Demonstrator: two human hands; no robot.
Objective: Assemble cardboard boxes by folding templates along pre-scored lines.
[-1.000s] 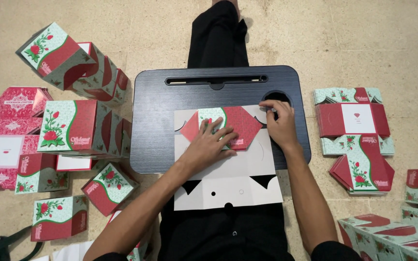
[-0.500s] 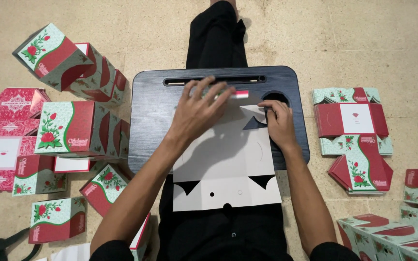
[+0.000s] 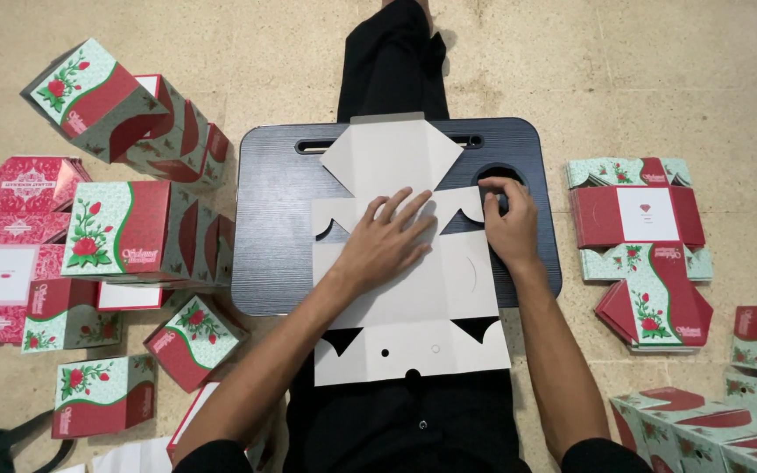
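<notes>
Since half a second ago my left hand (image 3: 389,235) has dropped back from the far edge of the lap desk (image 3: 273,219) to the middle of the box blank (image 3: 413,298), and the top flap, which was folded over with its red print showing, now lies opened out, plain side up. The whole blank is spread flat, its far flap beyond my fingertips and its near edge hanging over my lap.

My left fingers are spread wide and pressed flat on the card, gripping nothing. My right hand (image 3: 508,223) sits just right of them at the blank's right edge, fingers curled narrow, seemingly pinching the small side tab beside the desk's round cup hole; whether they truly grip it I cannot tell.

To do this well, I judge the flat palm should keep the panel pinned right beside the crease while the right fingers fold the tab cleanly along its score, not across it.

Left of my left hand, well apart on the floor, stand folded boxes (image 3: 129,229), red and green with a rose print; their open ends look empty. Right of my right hand lies a stack of flat printed blanks (image 3: 637,229).
</notes>
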